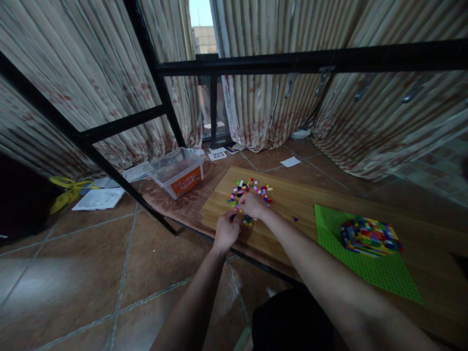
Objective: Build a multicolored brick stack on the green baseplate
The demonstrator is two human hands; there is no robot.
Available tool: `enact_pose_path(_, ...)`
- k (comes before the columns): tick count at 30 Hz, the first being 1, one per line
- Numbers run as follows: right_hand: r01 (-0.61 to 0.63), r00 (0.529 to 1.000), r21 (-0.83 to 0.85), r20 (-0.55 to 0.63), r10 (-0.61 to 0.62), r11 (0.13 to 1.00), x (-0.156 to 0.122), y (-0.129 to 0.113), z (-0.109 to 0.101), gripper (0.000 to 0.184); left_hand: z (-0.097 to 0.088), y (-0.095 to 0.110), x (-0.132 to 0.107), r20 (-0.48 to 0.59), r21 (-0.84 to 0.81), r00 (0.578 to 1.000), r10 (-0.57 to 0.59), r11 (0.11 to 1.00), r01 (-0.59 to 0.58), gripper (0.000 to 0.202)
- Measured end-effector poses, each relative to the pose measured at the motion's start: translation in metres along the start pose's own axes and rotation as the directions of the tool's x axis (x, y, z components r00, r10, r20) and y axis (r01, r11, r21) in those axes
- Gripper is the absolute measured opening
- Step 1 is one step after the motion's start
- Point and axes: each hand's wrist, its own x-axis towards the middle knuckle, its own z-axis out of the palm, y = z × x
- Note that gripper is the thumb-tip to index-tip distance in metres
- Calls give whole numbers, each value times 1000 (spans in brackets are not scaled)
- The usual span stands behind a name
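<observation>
Small multicoloured toy building bricks (263,191) lie in a loose pile on the wooden board (292,195). My left hand (227,230) is at the pile's near left edge, fingers curled in, with a small dark brick (233,217) at the fingertips. Over the middle of the pile, my right hand (253,204) has its fingers bent together and pointing left; whatever they pinch is hidden. To the right, a thick, many-coloured brick build (371,236) sits on a green studded baseplate (387,273). One dark loose brick (296,219) lies between pile and baseplate.
A clear plastic tub (175,168) with an orange label stands on the brown patterned cloth (168,207) beyond the board's left end. Black metal frame bars (120,170) cross the left side and top. Papers (290,161) and a yellow bag (68,190) lie on the tiled floor.
</observation>
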Motion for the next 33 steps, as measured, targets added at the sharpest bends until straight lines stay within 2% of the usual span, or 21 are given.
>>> enact_pose_path(10, 3, 1000, -13, -19, -3, 1000, -9, -3, -2, 17, 0, 3, -2, -31, -47, 999, -33, 998, 32, 25)
enact_pose_path(15, -49, 999, -25, -16, 49, 998, -7, -13, 1, 20, 1, 1, -2, -76, -79, 994, -74, 995, 68, 33)
enact_pose_path(23, -93, 995, -56, -28, 91, 994, -9, -28, 6, 15, 1, -5, 0, -73, -94, 995, -73, 993, 66, 34)
enact_pose_path(28, -58, 996, -75, -75, 52, 995, -18, -25, 2, 22, 0, -6, 0, -71, -165, 993, -95, 983, 83, 35)
enact_pose_path(33, -67, 989, -49, -136, 60, 997, -34, -16, -2, 30, 0, 5, -2, -41, -267, 992, -116, 959, 101, 29)
